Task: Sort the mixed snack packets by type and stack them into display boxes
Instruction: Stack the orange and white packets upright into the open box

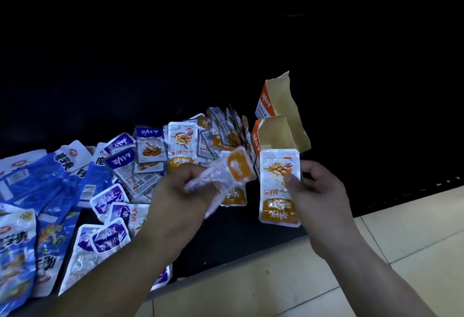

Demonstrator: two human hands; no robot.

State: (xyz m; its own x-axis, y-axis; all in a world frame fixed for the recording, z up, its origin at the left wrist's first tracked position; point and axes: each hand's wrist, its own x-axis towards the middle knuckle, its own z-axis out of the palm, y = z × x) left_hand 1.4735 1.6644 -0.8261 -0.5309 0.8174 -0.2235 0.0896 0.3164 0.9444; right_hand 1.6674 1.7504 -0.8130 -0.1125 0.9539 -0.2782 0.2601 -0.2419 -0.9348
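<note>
My right hand pinches an upright orange-and-white snack packet, thumb on its front. My left hand grips another orange packet, tilted and blurred. Just behind them stands an orange display box with its cardboard flaps open. A mixed pile lies on the dark surface to the left: purple packets, large blue packets and more orange packets. A row of orange packets leans against the box's left side.
The dark counter surface ends at a front edge near my forearms. Beyond it on the right is a beige tiled floor. The background above the pile is black and shows nothing.
</note>
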